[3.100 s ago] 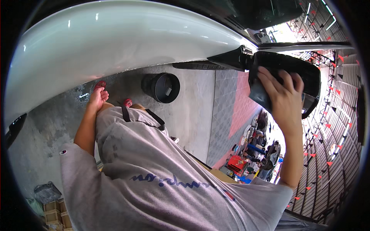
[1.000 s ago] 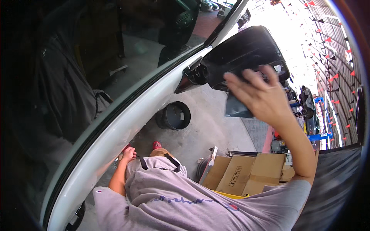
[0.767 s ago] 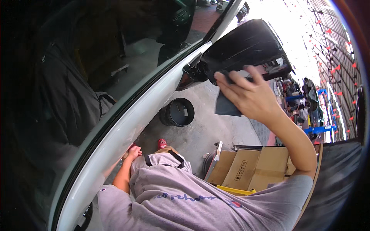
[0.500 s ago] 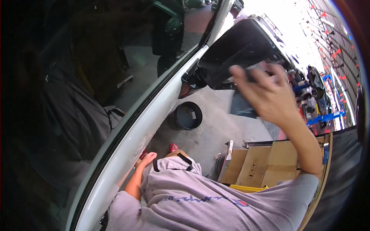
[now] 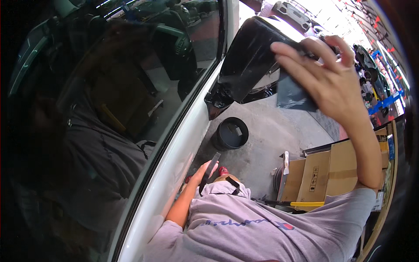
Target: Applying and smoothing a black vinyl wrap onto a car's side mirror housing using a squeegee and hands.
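Note:
My right hand [image 5: 334, 85] is raised at the black side mirror [image 5: 248, 56] of a white car. Its fingers are spread and arched, and the foremost fingertips lie at the mirror's upper edge. Under that hand hangs a dark, shiny, see-through sheet [image 5: 294, 94]; its top edge is hidden, so I cannot tell whether it is touched. Down by my waist, next to the car door [image 5: 174, 148], my left hand [image 5: 205, 168] is closed around a dark flat strip [image 5: 213, 163] that points upward.
On the floor below the mirror stands a round black bin [image 5: 231, 133] with small scraps inside. Flattened cardboard boxes [image 5: 316, 174] and a yellow bar [image 5: 307, 204] are at my right. Dark window glass [image 5: 109, 109] fills the left side. Several vehicles stand farther off.
The view has swung, so the bin and boxes appear farther right. My right hand has moved up and right by the mirror. A dark strip now shows in my left hand.

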The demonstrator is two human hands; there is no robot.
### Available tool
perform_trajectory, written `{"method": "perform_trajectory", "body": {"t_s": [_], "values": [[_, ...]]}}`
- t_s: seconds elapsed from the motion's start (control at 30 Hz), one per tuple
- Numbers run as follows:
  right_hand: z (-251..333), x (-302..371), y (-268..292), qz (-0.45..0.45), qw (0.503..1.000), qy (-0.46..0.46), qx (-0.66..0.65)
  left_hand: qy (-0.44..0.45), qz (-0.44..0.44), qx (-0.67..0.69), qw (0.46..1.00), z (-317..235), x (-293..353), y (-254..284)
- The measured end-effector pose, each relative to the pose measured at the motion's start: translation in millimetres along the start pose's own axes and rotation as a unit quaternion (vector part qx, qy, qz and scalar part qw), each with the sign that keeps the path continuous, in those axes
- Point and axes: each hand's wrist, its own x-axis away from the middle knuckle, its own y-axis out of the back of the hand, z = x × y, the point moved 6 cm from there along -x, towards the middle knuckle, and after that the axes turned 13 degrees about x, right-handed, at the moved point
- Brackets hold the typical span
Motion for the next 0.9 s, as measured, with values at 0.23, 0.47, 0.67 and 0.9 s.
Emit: {"method": "perform_trajectory", "body": {"t_s": [0.23, 0.47, 0.67, 0.9], "values": [[-4.9, 0.8, -3.3, 0.019, 1.000, -0.022, -0.002, 0.034, 0.045, -0.077, 0.995, 20.7, 10.4, 4.0], [-24.6, -3.2, -2.2, 0.046, 0.997, -0.043, -0.040, 0.117, 0.008, -0.024, 0.993, 47.9, 7.7, 15.9], [-43.6, 0.9, -1.1, 0.022, 0.995, -0.019, -0.093, 0.149, -0.017, -0.010, 0.989, 43.1, 2.7, 20.0], [-38.1, -24.8, -1.3, -0.097, 0.970, -0.007, -0.225, 0.265, -0.025, 0.397, 0.878, 79.7, 12.4, 24.3]]}}
